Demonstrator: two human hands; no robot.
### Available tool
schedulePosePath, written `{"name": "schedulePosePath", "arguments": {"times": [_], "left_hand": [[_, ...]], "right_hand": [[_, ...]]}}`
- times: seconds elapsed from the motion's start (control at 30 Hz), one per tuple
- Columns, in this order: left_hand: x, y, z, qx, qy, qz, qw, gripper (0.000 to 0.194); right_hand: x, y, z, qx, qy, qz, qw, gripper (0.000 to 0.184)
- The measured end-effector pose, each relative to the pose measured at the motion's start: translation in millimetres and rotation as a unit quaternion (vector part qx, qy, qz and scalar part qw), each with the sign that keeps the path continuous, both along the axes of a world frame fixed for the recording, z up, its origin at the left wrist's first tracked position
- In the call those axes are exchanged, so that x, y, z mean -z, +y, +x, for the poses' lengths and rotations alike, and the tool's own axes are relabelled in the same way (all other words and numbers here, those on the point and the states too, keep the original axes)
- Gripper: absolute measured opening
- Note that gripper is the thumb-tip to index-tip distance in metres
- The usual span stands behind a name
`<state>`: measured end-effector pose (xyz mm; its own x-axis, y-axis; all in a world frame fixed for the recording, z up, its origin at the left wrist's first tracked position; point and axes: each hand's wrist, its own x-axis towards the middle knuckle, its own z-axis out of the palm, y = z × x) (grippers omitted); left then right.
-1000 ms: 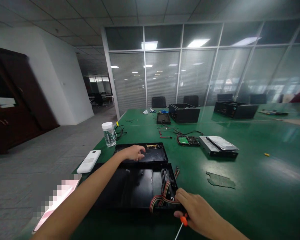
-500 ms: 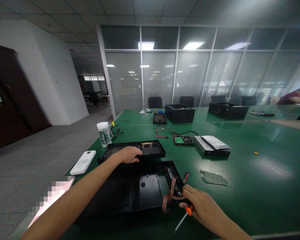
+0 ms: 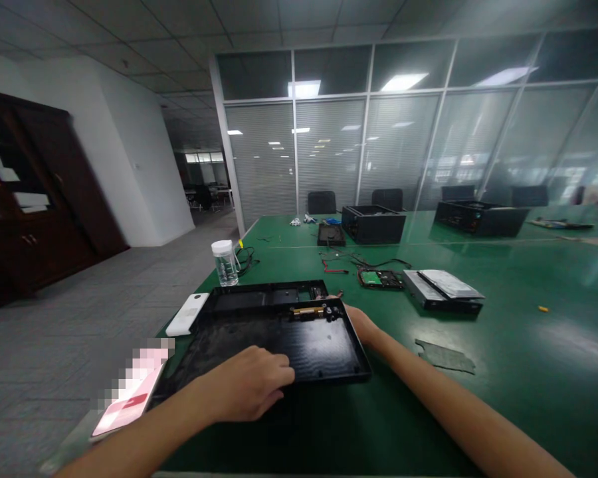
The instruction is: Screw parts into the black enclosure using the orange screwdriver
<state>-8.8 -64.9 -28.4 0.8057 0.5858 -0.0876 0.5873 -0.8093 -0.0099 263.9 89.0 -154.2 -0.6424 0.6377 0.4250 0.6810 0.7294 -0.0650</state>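
A wide black plastic cover (image 3: pixel 299 342), shaped like a shallow tray, lies in front of me on the green table (image 3: pixel 503 372). A gold connector strip and small round parts sit near its far edge. My left hand (image 3: pixel 249 392) rests on its near edge with the fingers curled over the rim. My right hand (image 3: pixel 359 323) holds the far right edge, most of its fingers hidden behind the rim. A second black shell (image 3: pixel 269 295) lies just behind the cover. No screwdriver or ribbon cable shows.
A white device (image 3: pixel 187 313), a clear jar (image 3: pixel 225 262) and a pink phone (image 3: pixel 129 395) line the table's left edge. To the right lie a green circuit board (image 3: pixel 379 279), a silver drive (image 3: pixel 443 289) and a grey scrap (image 3: pixel 446 357). Black cases (image 3: pixel 373 224) stand farther back.
The black cover has come from farther back to lie over the near base with the ribbon cable. My left hand drew back with it. My right hand left the screwdriver and reached to the cover's far right edge.
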Motion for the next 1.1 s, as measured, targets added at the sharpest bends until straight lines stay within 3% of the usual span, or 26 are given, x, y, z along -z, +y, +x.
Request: {"name": "schedulePosePath", "arguments": {"times": [0.1,0.27,0.37,0.47,0.53,0.6,0.73,0.87,1.1], "left_hand": [[22.1,1,-4,-0.006,0.023,-0.008,1.000,0.011],[56.0,9,-1,-0.033,0.072,-0.033,0.996,0.015],[60.7,24,8,-0.084,0.129,-0.046,0.987,0.012],[54.5,55,23,-0.096,0.123,-0.077,0.985,0.034],[53.4,83,36,-0.059,0.044,-0.066,0.995,0.040],[59.8,112,49,-0.013,-0.048,0.026,0.998,0.030],[89.4,151,61,0.107,-0.089,0.132,0.981,0.017],[112.6,159,55,0.152,-0.124,0.163,0.967,0.015],[122.5,160,50,0.133,-0.143,0.151,0.969,0.013]], "right_hand": [[8.4,1,22,0.010,-0.048,0.031,0.998,0.052],[20.7,-4,69,0.043,-0.095,0.038,0.994,0.031],[23.9,-2,82,0.064,-0.078,0.023,0.995,0.027],[24.2,2,80,0.063,-0.039,0.009,0.997,0.026],[22.8,4,75,0.057,-0.018,0.003,0.998,0.026],[20.7,3,72,0.052,-0.004,0.002,0.999,0.027],[17.1,-3,75,0.052,0.019,0.008,0.998,0.026],[15.3,-5,81,0.060,0.024,0.017,0.998,0.026],[16.3,-3,75,0.051,0.032,0.008,0.998,0.027]]}}
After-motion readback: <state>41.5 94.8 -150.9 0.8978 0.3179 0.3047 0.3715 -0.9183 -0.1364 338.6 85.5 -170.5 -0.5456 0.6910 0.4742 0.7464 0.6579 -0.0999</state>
